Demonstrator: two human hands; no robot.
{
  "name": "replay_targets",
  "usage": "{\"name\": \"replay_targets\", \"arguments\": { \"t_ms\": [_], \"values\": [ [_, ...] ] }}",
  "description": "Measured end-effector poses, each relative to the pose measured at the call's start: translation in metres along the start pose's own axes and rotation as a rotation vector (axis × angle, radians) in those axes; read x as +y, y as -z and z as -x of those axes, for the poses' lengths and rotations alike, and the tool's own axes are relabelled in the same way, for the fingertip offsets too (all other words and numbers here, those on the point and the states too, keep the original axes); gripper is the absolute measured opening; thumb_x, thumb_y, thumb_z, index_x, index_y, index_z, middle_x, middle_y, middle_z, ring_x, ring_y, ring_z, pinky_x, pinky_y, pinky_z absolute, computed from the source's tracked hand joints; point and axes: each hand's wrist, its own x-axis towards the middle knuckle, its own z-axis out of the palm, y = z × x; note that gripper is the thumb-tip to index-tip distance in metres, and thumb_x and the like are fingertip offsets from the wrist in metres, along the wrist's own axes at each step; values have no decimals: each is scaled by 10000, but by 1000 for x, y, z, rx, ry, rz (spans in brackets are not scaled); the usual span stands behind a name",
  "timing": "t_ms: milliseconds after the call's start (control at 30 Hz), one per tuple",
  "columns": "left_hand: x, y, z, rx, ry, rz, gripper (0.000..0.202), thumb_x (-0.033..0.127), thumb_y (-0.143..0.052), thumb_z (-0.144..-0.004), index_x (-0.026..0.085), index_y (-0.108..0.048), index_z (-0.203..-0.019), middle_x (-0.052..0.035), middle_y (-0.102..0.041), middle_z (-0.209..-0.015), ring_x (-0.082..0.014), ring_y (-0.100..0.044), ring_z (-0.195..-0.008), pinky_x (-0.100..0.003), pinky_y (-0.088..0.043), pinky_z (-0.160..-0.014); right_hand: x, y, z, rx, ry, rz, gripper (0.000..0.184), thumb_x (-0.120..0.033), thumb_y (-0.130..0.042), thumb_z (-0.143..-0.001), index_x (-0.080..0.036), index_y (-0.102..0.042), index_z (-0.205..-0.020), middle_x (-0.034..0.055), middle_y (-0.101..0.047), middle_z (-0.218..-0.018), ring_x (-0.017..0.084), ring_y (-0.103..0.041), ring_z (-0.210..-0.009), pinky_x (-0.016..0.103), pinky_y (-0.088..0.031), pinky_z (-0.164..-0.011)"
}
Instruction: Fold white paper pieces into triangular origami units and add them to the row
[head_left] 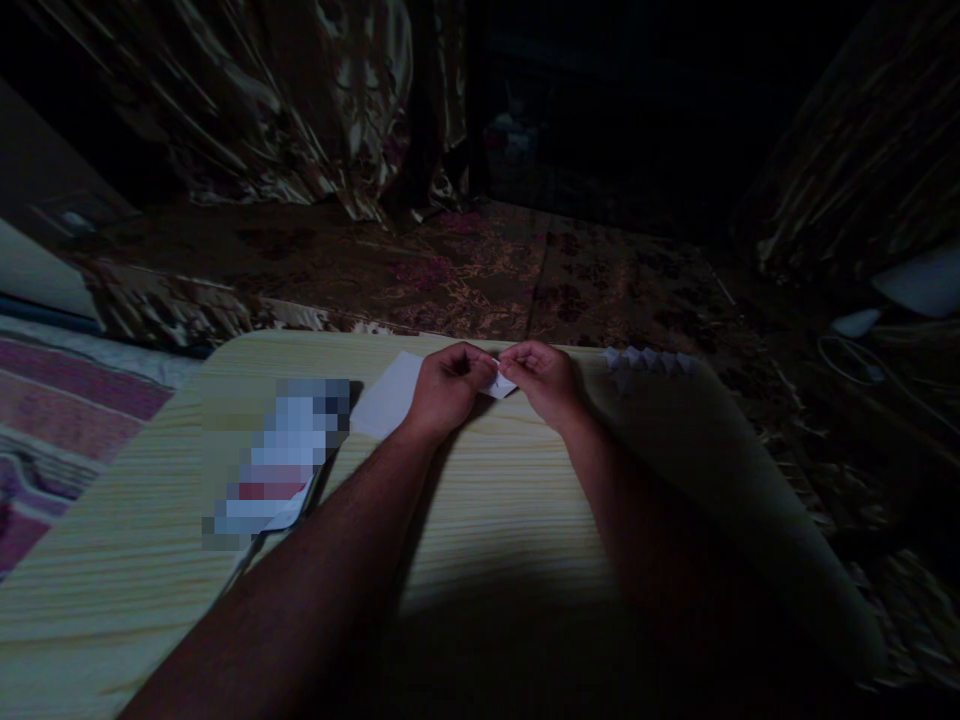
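Note:
My left hand (448, 385) and my right hand (546, 378) meet near the far edge of a light wooden table (480, 520). Both pinch a small folded white paper piece (501, 384) between their fingertips, fingers curled. A flat white sheet of paper (386, 396) lies on the table just left of my left hand. A row of several small folded white paper pieces (649, 360) sits at the table's far right edge, a little right of my right hand.
A blurred-out flat object (281, 455) lies on the table's left part. Beyond the table are a patterned floral floor covering (465, 270), shiny draped fabric (300, 100) and a striped rug (52, 420) at left. White cables and objects (862, 340) lie at right.

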Motion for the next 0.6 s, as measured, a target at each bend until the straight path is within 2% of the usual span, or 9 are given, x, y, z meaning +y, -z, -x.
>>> {"name": "replay_targets", "arguments": {
  "t_ms": [167,600],
  "values": [
    [4,0,1,54,17,19,247,366,-735,-674,146,-670,-766,-27,-663,-721,-114,-560,-627,-235,-440,-628,-1,-1,0,-18,-45,-4,233,-352,-720,-661,-175,-608,-762,-5,-639,-667,118,-583,-614,241,-458,-573],
    [7,-2,4,51,73,8,262,359,-752,-650,147,-670,-779,-20,-650,-663,-99,-518,-539,-211,-386,-504,-1,-1,0,3,-42,48,169,-319,-680,-686,-165,-621,-724,-7,-627,-644,108,-552,-586,228,-423,-546]
  ]
}}
